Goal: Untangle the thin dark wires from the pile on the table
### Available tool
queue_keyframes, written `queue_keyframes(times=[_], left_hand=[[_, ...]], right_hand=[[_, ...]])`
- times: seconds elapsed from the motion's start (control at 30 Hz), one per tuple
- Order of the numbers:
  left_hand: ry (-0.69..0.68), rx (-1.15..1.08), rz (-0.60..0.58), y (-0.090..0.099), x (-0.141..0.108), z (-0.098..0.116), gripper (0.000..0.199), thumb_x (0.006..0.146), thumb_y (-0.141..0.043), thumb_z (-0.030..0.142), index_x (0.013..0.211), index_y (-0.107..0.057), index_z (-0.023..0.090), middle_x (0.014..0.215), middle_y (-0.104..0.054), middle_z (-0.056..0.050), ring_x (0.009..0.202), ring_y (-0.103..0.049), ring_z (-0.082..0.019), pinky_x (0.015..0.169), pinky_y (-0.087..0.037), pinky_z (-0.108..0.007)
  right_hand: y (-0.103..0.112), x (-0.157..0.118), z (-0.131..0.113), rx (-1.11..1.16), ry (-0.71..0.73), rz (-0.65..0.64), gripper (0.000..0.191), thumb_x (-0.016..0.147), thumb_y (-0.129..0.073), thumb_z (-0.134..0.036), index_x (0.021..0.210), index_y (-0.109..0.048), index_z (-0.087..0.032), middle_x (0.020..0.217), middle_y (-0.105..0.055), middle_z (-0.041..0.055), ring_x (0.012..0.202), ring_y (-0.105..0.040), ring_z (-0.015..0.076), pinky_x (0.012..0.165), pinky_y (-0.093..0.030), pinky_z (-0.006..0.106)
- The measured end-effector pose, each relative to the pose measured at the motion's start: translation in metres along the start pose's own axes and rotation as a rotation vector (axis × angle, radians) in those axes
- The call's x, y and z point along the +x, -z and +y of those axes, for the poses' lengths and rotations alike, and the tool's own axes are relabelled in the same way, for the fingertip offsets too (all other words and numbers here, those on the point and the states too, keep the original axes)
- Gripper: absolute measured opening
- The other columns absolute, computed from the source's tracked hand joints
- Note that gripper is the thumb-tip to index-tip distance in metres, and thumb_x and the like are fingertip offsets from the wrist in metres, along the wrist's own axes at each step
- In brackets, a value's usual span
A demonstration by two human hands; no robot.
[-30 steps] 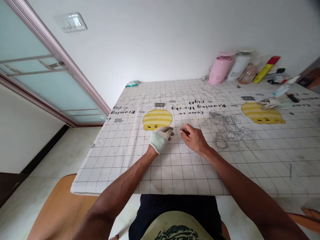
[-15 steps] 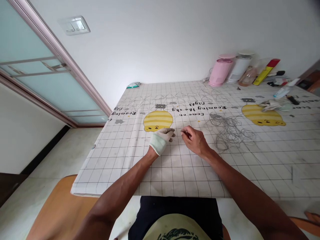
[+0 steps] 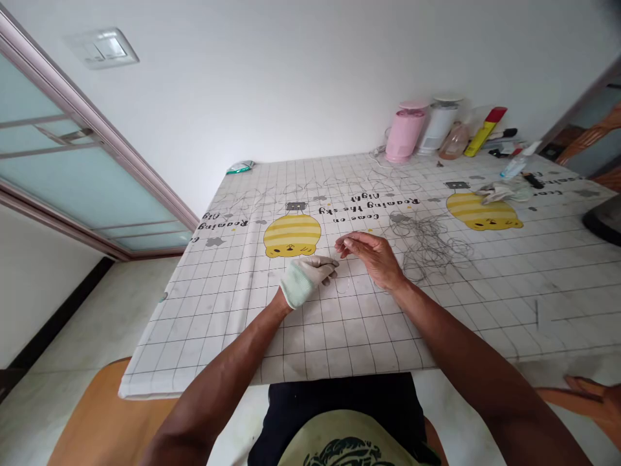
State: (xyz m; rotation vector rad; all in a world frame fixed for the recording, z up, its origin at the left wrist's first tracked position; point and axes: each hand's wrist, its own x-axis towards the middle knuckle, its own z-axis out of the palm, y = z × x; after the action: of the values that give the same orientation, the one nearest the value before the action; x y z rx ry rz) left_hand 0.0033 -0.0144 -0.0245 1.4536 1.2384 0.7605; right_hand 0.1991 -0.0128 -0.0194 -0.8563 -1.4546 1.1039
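My left hand (image 3: 310, 275), in a pale glove with a light green cuff, rests low over the table with thumb and fingers pinched together. A thin loop of wire (image 3: 345, 288) curves out beside its fingertips, partly too fine to follow. My bare right hand (image 3: 371, 255) is just to the right, its fingers bent and drawn towards the thumb close to the gloved fingertips. Whatever lies between those fingers is too small to make out. Right of this hand a loose tangle of thin grey wire (image 3: 429, 249) lies on the checked tablecloth (image 3: 310, 343).
Along the wall stand a pink cylinder-shaped device (image 3: 406, 133), a white one (image 3: 439, 126), a bottle (image 3: 455, 141) and a yellow can with a red cap (image 3: 485, 133). A spray bottle (image 3: 520, 160) and a crumpled glove (image 3: 504, 192) lie at the right. A small packet (image 3: 240, 167) sits at the back left corner.
My right hand's fingers have loosened from a tight pinch and reached nearer the left fingertips. A thin wire loop now shows below them. The whole view has shifted to the right.
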Motion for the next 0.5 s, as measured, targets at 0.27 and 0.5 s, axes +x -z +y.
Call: queue_keyframes(times=[0.27,0.5], left_hand=[[0.064,0.02,-0.076,0.0,0.001,-0.002,0.019,0.088,-0.063,0.019,0.092,-0.081,0.018,0.076,-0.076,-0.003,0.062,-0.065,-0.012,0.062,-0.054,-0.024],[0.026,0.177,0.053,-0.005,-0.003,-0.001,0.024,0.095,-0.059,0.027,0.103,-0.081,0.024,0.085,-0.078,0.0,0.064,-0.066,-0.013,0.07,-0.054,-0.026]], right_hand=[[0.011,0.001,-0.005,-0.06,-0.031,-0.097,0.032,0.099,-0.067,-0.052,0.091,-0.081,-0.024,0.098,-0.077,0.007,0.088,-0.069,0.0227,0.081,-0.06,0.041],[0.009,0.003,0.005,0.055,-0.108,-0.023,0.033,0.094,-0.073,-0.055,0.096,-0.081,-0.023,0.106,-0.078,0.0101,0.09,-0.073,0.0247,0.07,-0.061,0.039]])
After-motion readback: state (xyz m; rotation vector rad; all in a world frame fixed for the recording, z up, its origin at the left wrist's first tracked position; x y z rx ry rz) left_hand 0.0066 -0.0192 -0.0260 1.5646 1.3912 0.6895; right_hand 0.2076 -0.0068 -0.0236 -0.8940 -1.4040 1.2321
